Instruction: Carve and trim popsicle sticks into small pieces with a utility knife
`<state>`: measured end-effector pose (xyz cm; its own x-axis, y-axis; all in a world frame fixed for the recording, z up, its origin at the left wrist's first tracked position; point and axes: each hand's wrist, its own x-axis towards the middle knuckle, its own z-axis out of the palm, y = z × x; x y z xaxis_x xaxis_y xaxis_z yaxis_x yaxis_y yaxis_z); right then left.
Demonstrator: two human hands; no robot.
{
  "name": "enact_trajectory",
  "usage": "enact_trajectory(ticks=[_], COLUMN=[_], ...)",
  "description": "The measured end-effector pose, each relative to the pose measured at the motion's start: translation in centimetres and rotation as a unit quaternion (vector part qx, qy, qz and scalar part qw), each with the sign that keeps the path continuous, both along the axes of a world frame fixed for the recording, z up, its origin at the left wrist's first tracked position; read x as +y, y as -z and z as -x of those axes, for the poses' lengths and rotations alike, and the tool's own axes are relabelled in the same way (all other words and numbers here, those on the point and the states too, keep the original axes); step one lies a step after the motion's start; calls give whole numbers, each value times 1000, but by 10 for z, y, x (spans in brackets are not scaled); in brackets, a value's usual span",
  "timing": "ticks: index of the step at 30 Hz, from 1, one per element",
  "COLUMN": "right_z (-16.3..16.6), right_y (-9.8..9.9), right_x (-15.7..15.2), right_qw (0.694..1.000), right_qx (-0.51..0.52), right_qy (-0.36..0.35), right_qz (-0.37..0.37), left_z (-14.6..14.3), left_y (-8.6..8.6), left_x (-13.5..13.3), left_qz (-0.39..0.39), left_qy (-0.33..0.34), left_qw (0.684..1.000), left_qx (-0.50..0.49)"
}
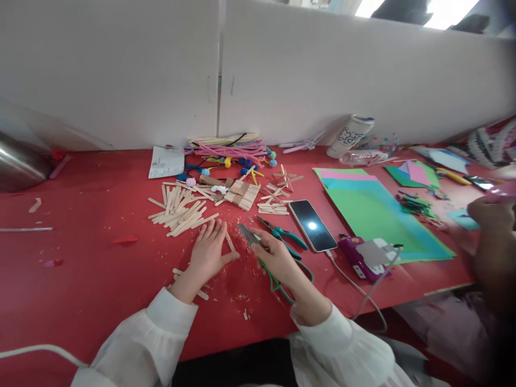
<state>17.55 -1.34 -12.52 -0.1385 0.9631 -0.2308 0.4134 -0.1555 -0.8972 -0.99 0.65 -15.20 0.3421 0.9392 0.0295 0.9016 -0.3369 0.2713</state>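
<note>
My right hand (pixel 276 255) is closed around a utility knife (pixel 245 232), its blade pointing away over the red table. My left hand (pixel 209 247) lies flat with its fingers stretched out and holds nothing. A wooden craft stick (pixel 230 242) lies between its thumb and fingers; whether they press on it I cannot tell. More craft sticks (pixel 199 293) are partly hidden under the left wrist. Beyond the left hand spreads a loose pile of craft sticks (pixel 179 212). Teal-handled pliers (pixel 290 236) and green-handled scissors (pixel 273 277) lie by the right hand, the scissors partly covered.
A phone (pixel 313 226) on a cable, a purple device (pixel 358 258) and coloured paper sheets (pixel 371 209) lie to the right. Pipe cleaners (pixel 229 150), joined sticks (pixel 243 194) and a cup (pixel 350 137) stand farther back. Another person's hand (pixel 494 215) is at far right.
</note>
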Motion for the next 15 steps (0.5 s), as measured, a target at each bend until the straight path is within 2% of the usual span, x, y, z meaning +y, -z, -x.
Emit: enact_trajectory(ticks=[5,10,15], right_z=[4,7,10], right_y=[5,-3,-6], right_x=[-14,-29,-33], right_qw=[993,982,956], right_qx=[-82,-156,-258], right_qy=[-28,-67,-106], right_qz=[-76,-80,-95], left_z=[9,8,2], left_y=[-7,-10,-11], left_x=[4,6,5], left_qz=[-46,-52,-45], left_qy=[-28,-11,-7], left_qw=[996,992,993], left_qx=[-70,-112,-108])
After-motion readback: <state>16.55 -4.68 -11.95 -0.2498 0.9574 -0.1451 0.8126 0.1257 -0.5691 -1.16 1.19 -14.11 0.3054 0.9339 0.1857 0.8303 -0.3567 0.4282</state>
